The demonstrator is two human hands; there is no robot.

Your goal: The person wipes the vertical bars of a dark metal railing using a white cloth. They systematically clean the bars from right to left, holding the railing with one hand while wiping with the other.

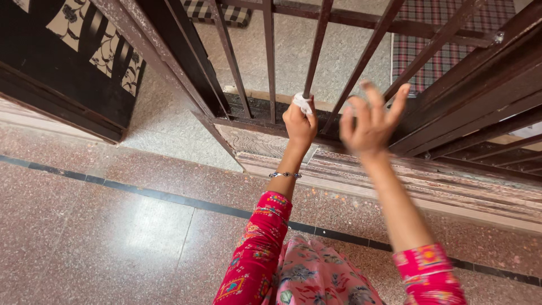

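Observation:
My left hand (299, 121) is closed around a small white cloth (302, 102) and presses it against the lower end of a vertical bar (314, 53) of a dark brown metal grille gate. My right hand (370, 121) hovers just to the right with its fingers spread, blurred, holding nothing, close to another slanted bar (361, 65). A thin bracelet (285, 175) sits on my left wrist. Both arms wear red patterned sleeves.
The gate's bottom rail (248, 110) runs above a carved stone threshold (339, 166). A dark door leaf with patterned panels (73, 68) stands at the left. Beyond the bars lie a checked mat (446, 48) and speckled floor. Polished terrazzo floor (101, 226) lies under me.

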